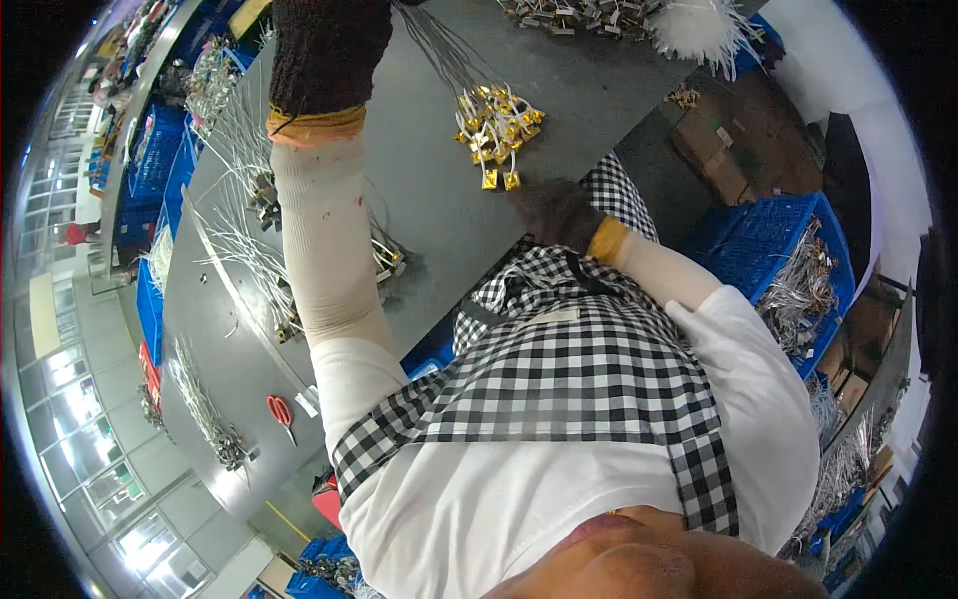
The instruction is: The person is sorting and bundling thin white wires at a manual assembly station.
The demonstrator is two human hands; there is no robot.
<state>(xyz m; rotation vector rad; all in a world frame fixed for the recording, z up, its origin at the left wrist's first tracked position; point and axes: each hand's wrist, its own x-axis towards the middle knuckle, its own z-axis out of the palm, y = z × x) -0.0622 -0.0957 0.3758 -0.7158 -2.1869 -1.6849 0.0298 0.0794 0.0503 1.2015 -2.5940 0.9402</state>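
My left hand (331,50), in a dark knit glove with an orange cuff, reaches over the grey table (424,200) to the top edge of the picture. Its fingers lie outside the view. Just right of it runs a bundle of thin grey wires (444,50), ending in a cluster of gold-coloured metal connectors (499,125) with short white leads, flat on the table. My right hand (561,215), gloved too, is at the table's near edge, below the connectors and close to my checked apron (559,389). Motion blur and shadow obscure its fingers.
Wire bundles with metal ends (235,250) lie left of my left arm, and another bundle (205,404) sits lower left. Red-handled scissors (281,414) rest near the table's edge. At right stands a blue crate (798,270) of wires. More metal parts (589,12) lie at the top.
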